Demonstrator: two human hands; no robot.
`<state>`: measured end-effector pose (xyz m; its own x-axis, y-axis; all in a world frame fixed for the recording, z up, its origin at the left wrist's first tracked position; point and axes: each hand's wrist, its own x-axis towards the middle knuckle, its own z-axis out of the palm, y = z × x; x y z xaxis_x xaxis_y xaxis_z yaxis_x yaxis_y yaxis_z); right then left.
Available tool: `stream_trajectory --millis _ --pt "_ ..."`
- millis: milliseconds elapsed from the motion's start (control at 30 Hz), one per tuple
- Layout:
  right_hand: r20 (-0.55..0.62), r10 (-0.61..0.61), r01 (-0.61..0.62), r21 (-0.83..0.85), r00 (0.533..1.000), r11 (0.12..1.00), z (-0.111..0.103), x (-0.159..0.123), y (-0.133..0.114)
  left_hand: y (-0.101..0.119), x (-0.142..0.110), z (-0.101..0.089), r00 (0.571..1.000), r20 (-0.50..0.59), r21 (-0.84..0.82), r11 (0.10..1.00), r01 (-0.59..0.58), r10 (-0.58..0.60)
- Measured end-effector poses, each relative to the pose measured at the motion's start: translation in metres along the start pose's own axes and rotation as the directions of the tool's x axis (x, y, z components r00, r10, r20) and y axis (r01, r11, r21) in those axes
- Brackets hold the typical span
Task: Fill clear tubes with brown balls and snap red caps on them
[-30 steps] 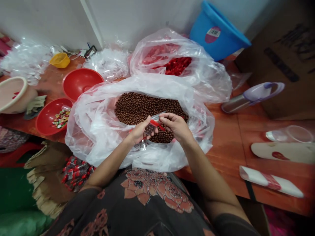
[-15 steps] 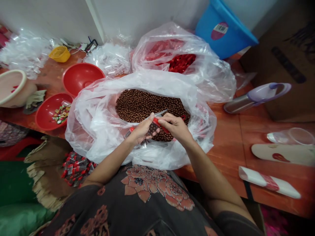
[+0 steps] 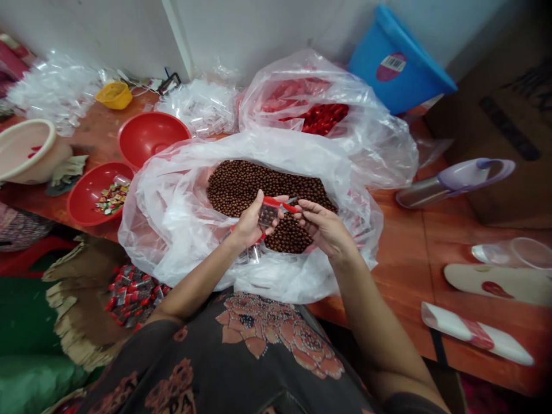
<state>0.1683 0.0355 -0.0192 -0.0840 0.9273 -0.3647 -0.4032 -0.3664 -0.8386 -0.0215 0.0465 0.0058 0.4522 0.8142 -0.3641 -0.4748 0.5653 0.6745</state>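
My left hand is closed around a small clear jar with a red cap and brown balls inside. By the cap, the fingertips of my right hand close on the end of a thin red and grey tool; its exact kind is unclear. Both hands are above a heap of small brown balls in an open white plastic bag. Below my left hand, more clear jars lie partly hidden at the bag's near side.
Behind is a clear bag of red caps, beside a blue bucket. Red bowls and a pile of clear containers are to the left. Filled jars lie in a carton below. A flask is on the right.
My right hand has moved slightly right and its fingers have loosened from around the jar's cap. The jar is turned more upright in my left hand. The view has shifted a little.
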Motion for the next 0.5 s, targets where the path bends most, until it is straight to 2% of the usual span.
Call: stream_trajectory --millis 167,300,400,500 --pt "-0.001 -0.138 0.138 -0.061 0.99 0.989 0.007 -0.006 -0.02 -0.011 0.007 -0.007 1.0 0.011 -0.022 0.999 0.029 -0.029" --pt "-0.035 -0.235 0.225 -0.18 0.971 0.958 0.017 -0.004 -0.031 -0.02 0.011 -0.008 0.999 0.008 0.009 0.999 0.054 -0.054" --pt "-0.011 -0.294 0.274 -0.332 0.956 0.903 0.024 0.0 -0.029 -0.026 0.011 -0.006 0.999 0.007 0.056 0.997 0.053 -0.054" --pt "0.067 -0.326 0.317 -0.483 0.943 0.816 0.029 0.003 -0.022 -0.03 0.01 -0.004 0.999 -0.011 0.145 0.989 0.043 -0.041"
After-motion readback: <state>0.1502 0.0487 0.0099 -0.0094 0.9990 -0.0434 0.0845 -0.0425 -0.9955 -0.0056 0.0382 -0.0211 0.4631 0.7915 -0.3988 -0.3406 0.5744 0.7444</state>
